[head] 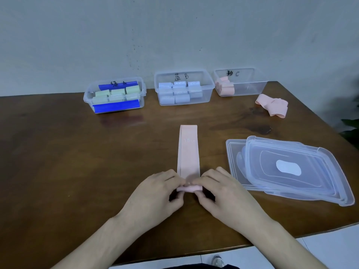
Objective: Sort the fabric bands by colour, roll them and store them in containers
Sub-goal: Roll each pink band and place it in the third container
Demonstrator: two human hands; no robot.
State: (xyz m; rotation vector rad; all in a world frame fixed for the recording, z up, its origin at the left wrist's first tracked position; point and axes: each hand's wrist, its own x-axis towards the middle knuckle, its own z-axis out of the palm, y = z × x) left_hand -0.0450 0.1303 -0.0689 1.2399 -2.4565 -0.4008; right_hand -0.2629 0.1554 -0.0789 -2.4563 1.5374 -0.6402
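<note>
Pink band [188,152] — both hands' grip pinching its roll

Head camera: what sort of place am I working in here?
Probably a plain room set up as a sorting station: a wooden table against a bare wall, three labelled clear containers and stacked lids.
</note>
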